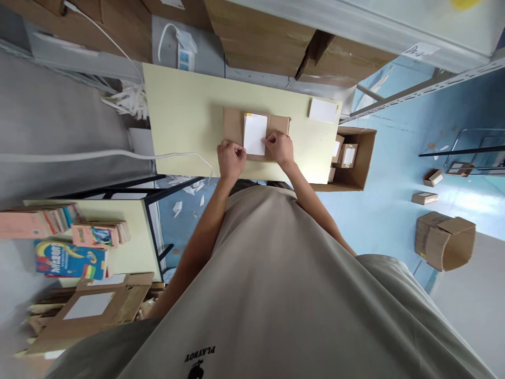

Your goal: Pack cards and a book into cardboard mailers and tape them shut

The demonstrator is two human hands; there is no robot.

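Observation:
A flat brown cardboard package (233, 123) lies on the pale yellow table (185, 116) in front of me. On top of it is a white label (255, 134) with a small yellow mark in its upper left corner. The fingers of my left hand (231, 160) are pinched together at the label's lower left corner. My right hand (281, 147) pinches the label's right edge, its other fingers curled in. Whether the label is stuck down or only resting on the cardboard, I cannot tell.
More white labels (323, 110) lie at the table's right end. Beside it stands an open carton (365, 160) with small labelled boxes. A white cable (158, 156) crosses the left edge. Books (71, 259) sit on a lower left table. Large cartons (260, 45) line the far side.

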